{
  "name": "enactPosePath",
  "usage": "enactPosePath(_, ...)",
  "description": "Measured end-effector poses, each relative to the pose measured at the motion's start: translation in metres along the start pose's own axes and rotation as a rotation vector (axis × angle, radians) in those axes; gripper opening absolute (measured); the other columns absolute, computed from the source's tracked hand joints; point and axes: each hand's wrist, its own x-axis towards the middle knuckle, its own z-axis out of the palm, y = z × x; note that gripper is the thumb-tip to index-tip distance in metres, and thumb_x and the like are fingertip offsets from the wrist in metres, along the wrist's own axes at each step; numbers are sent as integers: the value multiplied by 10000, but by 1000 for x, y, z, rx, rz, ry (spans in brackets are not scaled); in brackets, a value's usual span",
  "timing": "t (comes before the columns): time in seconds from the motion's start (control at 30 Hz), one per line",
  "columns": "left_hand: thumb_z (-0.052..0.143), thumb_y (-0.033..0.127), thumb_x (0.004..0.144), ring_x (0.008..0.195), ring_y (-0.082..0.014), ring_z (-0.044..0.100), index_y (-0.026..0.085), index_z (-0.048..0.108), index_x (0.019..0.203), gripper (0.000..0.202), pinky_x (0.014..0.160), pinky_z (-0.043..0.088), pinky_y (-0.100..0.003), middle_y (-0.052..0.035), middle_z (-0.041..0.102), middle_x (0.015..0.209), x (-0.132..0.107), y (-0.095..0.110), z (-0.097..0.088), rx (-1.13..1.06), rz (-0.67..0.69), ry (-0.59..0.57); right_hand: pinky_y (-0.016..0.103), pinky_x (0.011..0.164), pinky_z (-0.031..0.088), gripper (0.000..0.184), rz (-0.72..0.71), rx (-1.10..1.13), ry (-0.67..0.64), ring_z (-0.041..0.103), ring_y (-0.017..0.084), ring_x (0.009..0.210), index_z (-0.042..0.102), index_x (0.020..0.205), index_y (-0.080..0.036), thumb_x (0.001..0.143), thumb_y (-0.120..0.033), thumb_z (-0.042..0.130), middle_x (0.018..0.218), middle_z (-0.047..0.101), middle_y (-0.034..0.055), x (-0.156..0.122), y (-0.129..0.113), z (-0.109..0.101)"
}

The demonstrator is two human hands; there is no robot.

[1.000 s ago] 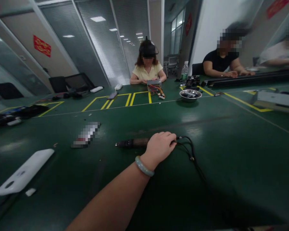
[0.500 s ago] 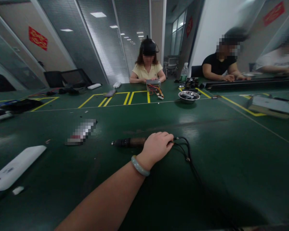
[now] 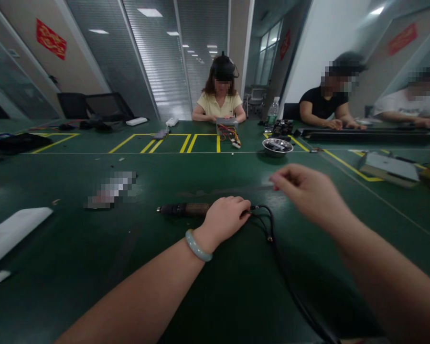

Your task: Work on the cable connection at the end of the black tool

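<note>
Corded screwdriver (image 3: pixel 181 209), dark body with a brown section, lies on its side on the green tabletop (image 3: pixel 215 296), metal tip pointing left, roughly crosswise in front of the wearer. Left hand (image 3: pixel 224 220) is over its rear half: palm down, fingers pressed together and bent over the handle, ends partly hidden on the far side. Pale green bangle (image 3: pixel 198 246) on that wrist. Black cable (image 3: pixel 283 272) leaves the rear end just beside the left hand, loops round and runs back toward the near table edge. Right hand (image 3: pixel 304 193) hangs above the table, right of the tool and apart from it, fingers curled in, thumb and forefinger tips close together; can't tell if anything is pinched between them. Left of the tool: a blurred-out flat object (image 3: pixel 112 190), then a white casing (image 3: pixel 17 229) cut by the frame edge, with a small white piece (image 3: pixel 0 276) near it. Beyond the hands, a metal bowl (image 3: pixel 277 152) holding dark parts, near yellow tape lines (image 3: pixel 122 143). Person opposite (image 3: pixel 220 106), pale yellow shirt, has both hands at a grey box (image 3: pixel 226 126) with coloured wires. Clear bottle (image 3: pixel 272 117) stands behind the bowl.
</note>
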Motion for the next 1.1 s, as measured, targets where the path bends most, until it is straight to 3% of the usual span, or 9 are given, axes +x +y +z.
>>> enactPosePath(0.1,610,279,877,862,-187,595,212,604,900,71,788,456,-325,-13,622,890,0,0,0,7,5,13,259,542,369,267,54,-125,-179,591,161,645,687,811,-220,876,-452,573,731,682,26,-4,21,31)
enactPosePath(0.27,606,270,879,865,-183,592,210,608,890,60,785,457,-331,-7,622,899,1,-1,3,-10,4,12,251,520,327,197,40,-139,-347,593,157,619,681,865,-250,839,-430,603,715,682,-1,-17,42,62)
enactPosePath(0.5,611,267,874,867,-189,592,216,608,908,62,786,456,-339,-3,627,903,2,-1,5,-20,-6,17,238,566,373,139,26,63,-423,614,135,653,668,846,-234,853,-332,570,754,696,-19,-14,49,68)
enactPosePath(1.1,572,230,871,880,-190,599,207,598,958,93,807,459,-350,-14,634,930,0,0,3,-31,-26,15,245,570,379,169,49,112,-408,604,143,658,657,830,-212,855,-335,544,765,689,-1,-15,47,67)
